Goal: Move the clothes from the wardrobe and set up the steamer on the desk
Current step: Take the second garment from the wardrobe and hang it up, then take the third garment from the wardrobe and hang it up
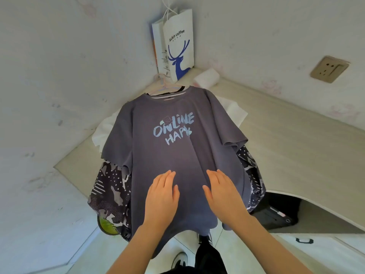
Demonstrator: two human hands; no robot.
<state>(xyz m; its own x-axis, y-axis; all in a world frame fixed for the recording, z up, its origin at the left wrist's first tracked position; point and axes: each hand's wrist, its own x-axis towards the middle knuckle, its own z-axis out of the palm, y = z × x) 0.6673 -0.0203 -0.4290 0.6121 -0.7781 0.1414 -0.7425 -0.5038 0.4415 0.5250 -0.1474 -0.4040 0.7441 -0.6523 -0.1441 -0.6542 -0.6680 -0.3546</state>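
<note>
A grey T-shirt (pixel 177 155) printed with pale blue lettering lies spread face-up on the light wooden desk (pixel 296 139), its collar at the far end toward the corner of the room and its hem hanging over the near edge. Both hands rest flat on the lower part of the shirt: the left hand (pixel 162 196) to the left of centre, the right hand (pixel 221 192) just right of it, a strip of cloth showing between them. On each hand the fingers are straight and held close together, palms down on the fabric, gripping nothing.

The shirt lies on top of other clothes. A dark patterned garment (pixel 112 192) (dots, stripes and camouflage patches) sticks out beneath it on both the left and right, and a white garment (pixel 104 129) shows under the far shoulders. At the collar a pale pink hanger (pixel 164 84) pokes out.

In the far corner a white paper bag (pixel 179 44) with a blue deer stands against the wall, a small white roll (pixel 207 77) lying beside it. A wall socket (pixel 328 69) sits to the right. In the shadowed recess under the desk at right is a black object (pixel 276 216), possibly a device, too dim to identify.
</note>
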